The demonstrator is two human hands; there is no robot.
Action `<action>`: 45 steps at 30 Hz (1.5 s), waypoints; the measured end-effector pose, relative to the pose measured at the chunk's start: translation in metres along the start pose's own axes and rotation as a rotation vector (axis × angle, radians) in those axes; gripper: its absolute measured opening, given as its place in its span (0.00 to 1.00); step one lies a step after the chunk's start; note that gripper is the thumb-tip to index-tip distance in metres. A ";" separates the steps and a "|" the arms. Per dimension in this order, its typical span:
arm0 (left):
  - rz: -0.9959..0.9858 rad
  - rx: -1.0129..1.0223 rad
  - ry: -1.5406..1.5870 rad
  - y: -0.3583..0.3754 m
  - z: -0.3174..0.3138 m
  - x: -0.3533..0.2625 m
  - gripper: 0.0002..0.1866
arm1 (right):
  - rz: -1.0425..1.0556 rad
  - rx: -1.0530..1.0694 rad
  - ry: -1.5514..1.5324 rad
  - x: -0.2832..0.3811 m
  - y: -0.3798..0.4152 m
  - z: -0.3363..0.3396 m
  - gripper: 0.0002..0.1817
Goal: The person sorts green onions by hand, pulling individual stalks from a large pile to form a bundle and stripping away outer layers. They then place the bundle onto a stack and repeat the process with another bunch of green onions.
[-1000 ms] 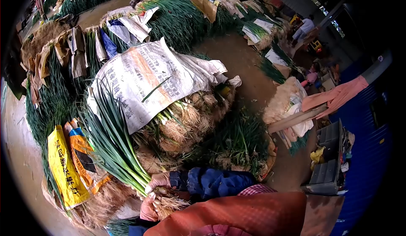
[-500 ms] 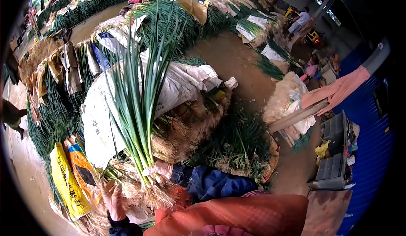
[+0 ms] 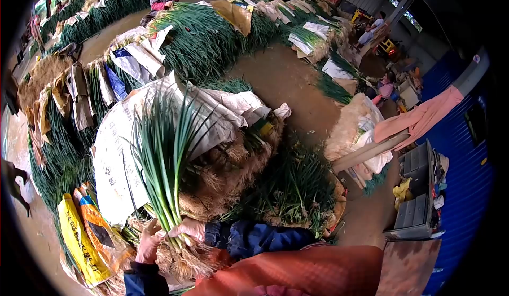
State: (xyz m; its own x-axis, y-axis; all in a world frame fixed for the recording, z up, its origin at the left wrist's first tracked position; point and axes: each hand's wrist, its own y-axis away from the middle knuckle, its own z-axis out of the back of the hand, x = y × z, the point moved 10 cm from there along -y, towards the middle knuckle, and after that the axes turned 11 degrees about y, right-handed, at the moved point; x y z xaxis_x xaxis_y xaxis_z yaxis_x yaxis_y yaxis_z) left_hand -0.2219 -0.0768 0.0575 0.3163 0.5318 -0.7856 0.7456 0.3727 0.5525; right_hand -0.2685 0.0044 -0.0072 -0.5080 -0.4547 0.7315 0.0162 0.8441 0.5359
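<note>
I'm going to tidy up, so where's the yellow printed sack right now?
The yellow printed sack is at the lower left of the head view, left of your left hand, with the orange sack just to its right.

Scallions (image 3: 167, 184): green | sleeve (image 3: 273, 239): navy | bag (image 3: 80, 243): yellow, black print | cloth (image 3: 302, 269): orange, seemingly checked

The right hand's (image 3: 188, 230) fingertips are partly hidden by the stalks of the green onions (image 3: 167, 174), and how firmly the left hand (image 3: 150, 240) closes is unclear. The left sleeve (image 3: 144, 280) is cut off by the bottom edge. Leaves cover part of the white sack (image 3: 119, 171), whose faint print is unreadable. A dark shape (image 3: 13, 184) at the left edge is too blurred to identify. The upper-right workers (image 3: 373, 28) are too small for detail.
</note>
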 end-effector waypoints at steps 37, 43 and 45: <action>0.135 0.057 0.908 -0.105 0.012 0.093 0.08 | 0.334 -0.349 0.293 0.071 0.186 -0.006 0.11; 0.148 0.100 1.096 -0.079 0.025 0.044 0.11 | 0.701 -0.133 -0.031 0.125 0.267 0.033 0.07; 0.181 0.107 1.066 -0.068 0.037 0.045 0.12 | 0.352 -0.375 0.372 0.074 0.245 0.088 0.07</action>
State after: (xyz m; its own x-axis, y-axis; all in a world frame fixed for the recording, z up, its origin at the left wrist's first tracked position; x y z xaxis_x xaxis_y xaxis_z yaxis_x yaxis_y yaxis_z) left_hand -0.2368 -0.1068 -0.0262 -0.2076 0.9780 -0.0204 0.8025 0.1822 0.5681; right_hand -0.3779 0.2020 0.1414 -0.0850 -0.2931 0.9523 0.4629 0.8347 0.2983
